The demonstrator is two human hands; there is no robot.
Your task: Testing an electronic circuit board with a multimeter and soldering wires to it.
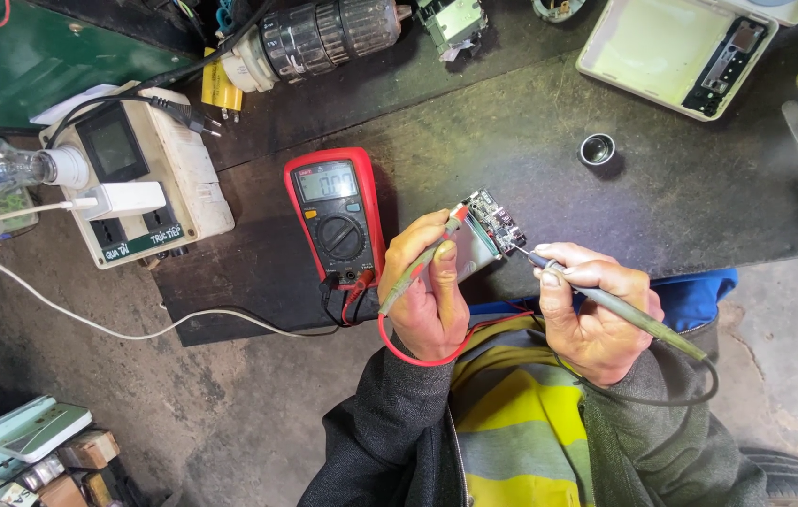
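Note:
My left hand [425,291] grips a small silver module with a circuit board [485,230] at its top end, and also pins a grey probe with a red lead [415,270] against it. My right hand [590,310] holds a second grey probe with a black lead [624,313] like a pen, its metal tip touching the board's right edge. A red multimeter [335,216] lies on the dark bench mat just left of my left hand, both leads plugged into its bottom.
A white socket box with a small screen [141,178] and a plugged-in white charger sits at left. A drill motor [319,38] lies at the top, an opened white case [676,52] at upper right, a small metal cap [597,148] near it. Boxes sit at lower left.

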